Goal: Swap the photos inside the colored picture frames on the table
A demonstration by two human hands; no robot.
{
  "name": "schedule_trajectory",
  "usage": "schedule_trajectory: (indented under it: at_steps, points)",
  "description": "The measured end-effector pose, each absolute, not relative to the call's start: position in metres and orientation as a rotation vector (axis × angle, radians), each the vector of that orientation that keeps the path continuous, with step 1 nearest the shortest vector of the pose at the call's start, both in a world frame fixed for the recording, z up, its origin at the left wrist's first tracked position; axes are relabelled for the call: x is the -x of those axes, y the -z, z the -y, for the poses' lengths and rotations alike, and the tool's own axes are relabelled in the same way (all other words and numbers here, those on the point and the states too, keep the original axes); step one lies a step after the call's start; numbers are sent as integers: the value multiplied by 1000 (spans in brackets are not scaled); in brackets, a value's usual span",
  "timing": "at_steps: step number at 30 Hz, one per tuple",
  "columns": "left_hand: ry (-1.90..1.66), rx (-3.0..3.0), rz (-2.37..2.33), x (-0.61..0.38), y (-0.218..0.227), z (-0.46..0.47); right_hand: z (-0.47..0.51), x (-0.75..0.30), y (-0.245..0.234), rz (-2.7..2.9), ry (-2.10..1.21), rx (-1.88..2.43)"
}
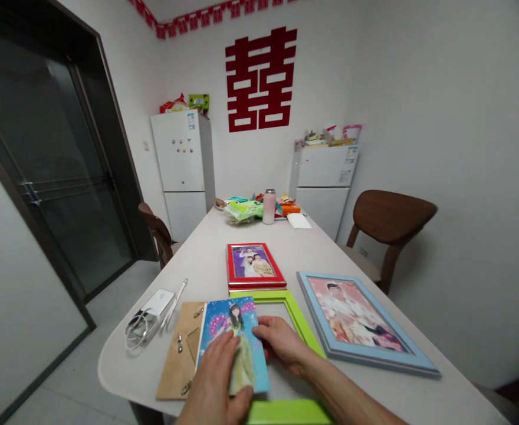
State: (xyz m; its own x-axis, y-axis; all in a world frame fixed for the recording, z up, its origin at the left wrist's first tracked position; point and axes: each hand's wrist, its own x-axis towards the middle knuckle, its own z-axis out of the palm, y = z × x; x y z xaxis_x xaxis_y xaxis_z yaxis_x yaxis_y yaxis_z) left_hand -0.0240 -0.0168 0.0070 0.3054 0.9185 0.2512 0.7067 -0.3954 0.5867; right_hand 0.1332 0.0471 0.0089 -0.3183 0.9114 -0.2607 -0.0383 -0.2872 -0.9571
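A blue picture (228, 316) of a dark-haired princess in a pale green dress lies across the left side of a green picture frame (301, 321). My left hand (217, 375) rests on top of the picture, fingers stretched over it and thumb apart near its lower edge. At the picture's right edge, my right hand (281, 345) pinches it between thumb and fingers. The brown backing board (173, 360) with metal clips sits partly under the picture on the left. My forearm and hands cover some of the green frame.
Beyond the green frame lies a red-framed photo (255, 265); a light blue framed photo (357, 319) is on the right. A white charger with cable (151, 316) lies left. A pink bottle (269, 206) and snack bags (244, 211) stand far back. Chairs (392, 218) flank the table.
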Motion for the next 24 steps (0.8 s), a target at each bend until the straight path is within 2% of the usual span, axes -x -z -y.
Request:
schedule_trajectory:
  at_steps: [3, 7, 12, 16, 18, 21, 24]
  points:
    - [-747, -2308, -1426, 17, -3, 22, -44, -130, -27, 1184, -1638, 1135]
    - [-1095, -2234, -1385, 16, -12, 19, -33, -134, -59, 1138, -1539, 968]
    - [-1554, -1494, -1365, 0, -34, 17, -22, -143, -53, 982, -1509, 1092]
    - [-1513, -1074, -1222, -21, -36, 22, -23, -150, -27, 848, -1617, 1035]
    - [-1439, -1004, -1150, -27, -32, 23, -26, -157, -24, 804, -1550, 932]
    - [-1389, -1016, -1044, -23, -24, 19, -33, -177, -27, 835, -1452, 992]
    - [-1303, -1204, -1158, -13, -16, 15, -39, -198, -28, 956, -1435, 1174]
